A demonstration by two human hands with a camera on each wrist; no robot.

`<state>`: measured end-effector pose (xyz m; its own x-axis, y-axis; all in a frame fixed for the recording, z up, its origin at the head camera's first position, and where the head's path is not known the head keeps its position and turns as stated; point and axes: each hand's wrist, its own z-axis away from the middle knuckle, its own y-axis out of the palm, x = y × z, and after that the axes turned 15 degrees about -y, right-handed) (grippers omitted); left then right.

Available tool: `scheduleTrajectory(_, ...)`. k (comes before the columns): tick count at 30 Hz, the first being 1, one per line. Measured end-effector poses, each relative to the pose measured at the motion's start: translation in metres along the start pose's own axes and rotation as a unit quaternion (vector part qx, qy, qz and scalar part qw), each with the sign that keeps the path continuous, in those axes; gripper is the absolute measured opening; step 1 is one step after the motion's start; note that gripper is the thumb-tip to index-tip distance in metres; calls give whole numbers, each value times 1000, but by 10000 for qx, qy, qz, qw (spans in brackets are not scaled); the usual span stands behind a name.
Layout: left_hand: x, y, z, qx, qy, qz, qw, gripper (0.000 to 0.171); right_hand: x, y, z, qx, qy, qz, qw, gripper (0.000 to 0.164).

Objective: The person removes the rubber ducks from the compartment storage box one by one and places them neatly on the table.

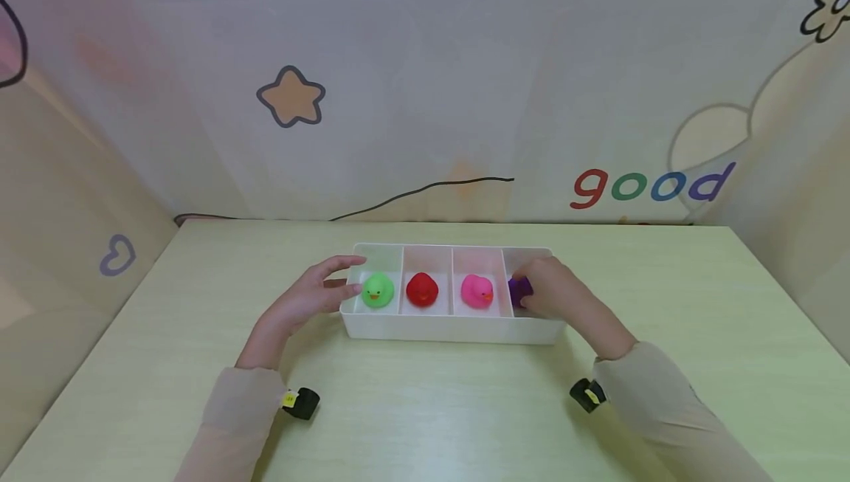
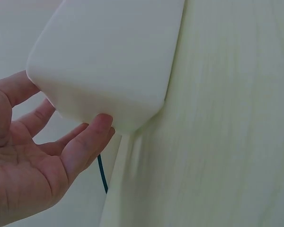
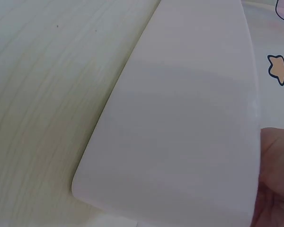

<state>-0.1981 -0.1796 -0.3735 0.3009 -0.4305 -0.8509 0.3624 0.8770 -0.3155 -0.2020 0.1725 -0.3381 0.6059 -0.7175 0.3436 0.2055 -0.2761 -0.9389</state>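
A long white tray (image 1: pixel 451 330) with a row of compartments lies on the table. From the left it holds a green rubber duck (image 1: pixel 378 291), a red rubber duck (image 1: pixel 422 290) and a pink rubber duck (image 1: pixel 477 291), one to a compartment. In the rightmost compartment my right hand (image 1: pixel 550 286) grips a purple rubber duck (image 1: pixel 521 291), largely hidden by the fingers. My left hand (image 1: pixel 312 288) touches the tray's left end, thumb and index finger at the rim. The left wrist view shows its spread fingers (image 2: pixel 87 144) against the end wall.
The pale wooden table (image 1: pixel 425 408) extends around the tray. Behind it hangs a printed cloth backdrop (image 1: pixel 425 83), with side panels at left and right. Each wrist wears a small black device, one on the left sleeve (image 1: pixel 242 401) and one on the right sleeve (image 1: pixel 654 386).
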Motion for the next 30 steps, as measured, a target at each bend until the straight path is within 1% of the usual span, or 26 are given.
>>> scheduleTrajectory(5,1,1,0,13,-5,53,10000,52,6,-1,-2,32,210,259,9994,7)
scheduleTrajectory(10,1,1,0,24,-29,50,10000,52,8,2,-3,-37,436,455,9980,10)
scheduleTrajectory(13,1,0,-1,23,-37,49,10000,52,8,4,-4,-88,490,480,9976,10)
scheduleTrajectory(16,2,0,-1,8,-42,48,10000,53,8,6,-4,-167,420,523,9976,9)
scheduleTrajectory(20,1,-1,0,-15,-19,45,10000,53,8,5,-3,-433,255,521,9974,6)
scheduleTrajectory(22,1,-1,0,-11,5,46,10000,53,7,4,-2,-564,300,404,9971,8)
scheduleTrajectory(26,0,0,0,30,21,90,10000,53,6,0,4,-837,510,150,9951,18)
scheduleTrajectory(30,1,1,-1,26,0,88,10000,53,6,-4,10,-1195,454,159,9917,27)
